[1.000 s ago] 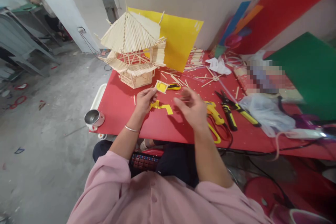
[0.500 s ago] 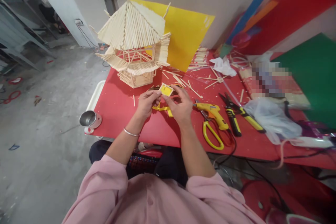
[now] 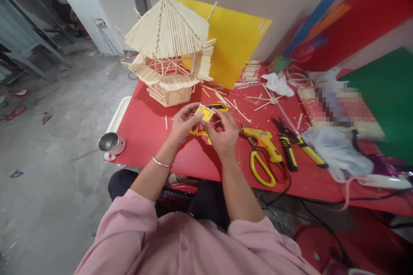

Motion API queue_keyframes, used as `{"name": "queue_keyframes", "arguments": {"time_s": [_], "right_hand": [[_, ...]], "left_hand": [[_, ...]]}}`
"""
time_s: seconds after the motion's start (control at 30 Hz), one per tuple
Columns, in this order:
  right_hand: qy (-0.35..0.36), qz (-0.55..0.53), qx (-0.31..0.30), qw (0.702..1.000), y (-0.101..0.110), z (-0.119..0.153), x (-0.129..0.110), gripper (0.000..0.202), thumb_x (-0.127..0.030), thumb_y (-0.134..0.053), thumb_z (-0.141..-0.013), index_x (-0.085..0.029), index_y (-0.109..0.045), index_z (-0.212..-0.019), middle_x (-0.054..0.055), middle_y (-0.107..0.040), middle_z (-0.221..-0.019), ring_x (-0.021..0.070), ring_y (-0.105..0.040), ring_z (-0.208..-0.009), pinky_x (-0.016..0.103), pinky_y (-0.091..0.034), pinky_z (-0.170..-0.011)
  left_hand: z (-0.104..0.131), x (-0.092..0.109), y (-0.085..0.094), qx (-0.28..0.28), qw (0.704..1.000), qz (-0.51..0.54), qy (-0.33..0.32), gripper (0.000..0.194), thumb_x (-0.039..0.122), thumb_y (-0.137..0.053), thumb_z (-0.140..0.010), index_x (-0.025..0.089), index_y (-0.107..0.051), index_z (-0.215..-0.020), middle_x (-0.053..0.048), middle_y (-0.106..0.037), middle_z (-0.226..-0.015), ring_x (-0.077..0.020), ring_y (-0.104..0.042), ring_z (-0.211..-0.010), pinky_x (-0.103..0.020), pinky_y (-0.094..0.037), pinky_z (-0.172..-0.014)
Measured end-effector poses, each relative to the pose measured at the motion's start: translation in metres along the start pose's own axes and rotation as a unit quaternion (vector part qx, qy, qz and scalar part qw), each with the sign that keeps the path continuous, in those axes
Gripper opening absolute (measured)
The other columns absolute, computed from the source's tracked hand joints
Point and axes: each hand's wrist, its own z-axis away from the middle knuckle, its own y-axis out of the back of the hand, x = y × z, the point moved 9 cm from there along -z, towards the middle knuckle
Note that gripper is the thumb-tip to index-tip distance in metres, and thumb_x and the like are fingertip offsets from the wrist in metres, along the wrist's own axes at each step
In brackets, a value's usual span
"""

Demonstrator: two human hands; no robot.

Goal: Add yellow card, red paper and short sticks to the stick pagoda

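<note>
Between my two hands is a small frame of pale sticks with a yellow panel (image 3: pixel 205 114). My left hand (image 3: pixel 184 125) pinches its left side, thumb on the near edge. On the right side, the fingers and thumb of my right hand (image 3: pixel 224 131) grip it too. Yellow scraps (image 3: pixel 202 134) lie on the red tabletop (image 3: pixel 155 150) just below the frame. Partly hidden behind my hands is a yellow-and-black tool (image 3: pixel 221 107). A pagoda model made of wooden sticks (image 3: pixel 169 51) stands beyond my hands, to the left.
To the right lie a yellow glue gun (image 3: pixel 263 139), yellow-handled scissors (image 3: pixel 261 169), pliers (image 3: pixel 288 148) and a plastic bag (image 3: pixel 335 148). Loose sticks (image 3: pixel 238 111) are scattered behind. A metal cup (image 3: pixel 112 143) sits at the left edge. A yellow sheet (image 3: pixel 237 38) leans on the wall.
Both hands still hold the small frame, which has turned slightly. My left fingers have shifted up along its far left side. The whole view has moved a little.
</note>
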Motion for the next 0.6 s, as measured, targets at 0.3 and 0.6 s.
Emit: {"name": "queue_keyframes", "arguments": {"time_s": [0.3, 0.6], "right_hand": [[0.032, 0.011, -0.008, 0.999, -0.002, 0.005, -0.008, 0.041, -0.051, -0.074, -0.086, -0.024, -0.070, -0.115, 0.006, -0.070, -0.096, 0.0164, -0.064, -0.076, 0.029, -0.056, -0.060], [0.066, 0.032, 0.002, 0.997, 0.000, 0.007, -0.016, 0.039, -0.049, -0.073, -0.087, -0.023, -0.070, -0.115, 0.006, -0.071, -0.095, 0.0154, -0.064, -0.072, 0.029, -0.056, -0.060]], "left_hand": [[-0.002, 0.001, 0.008, 0.036, 0.999, 0.000, -0.020, 0.043, 0.048, -0.092, -0.059, 0.016, -0.078, -0.085, 0.001, -0.068, -0.064, -0.0032, -0.049, -0.046, -0.018, -0.038, -0.045], [-0.005, 0.000, 0.010, 0.033, 0.999, -0.003, -0.029, 0.042, 0.049, -0.093, -0.059, 0.017, -0.078, -0.082, 0.002, -0.065, -0.058, -0.0038, -0.049, -0.043, -0.018, -0.037, -0.044]]}}
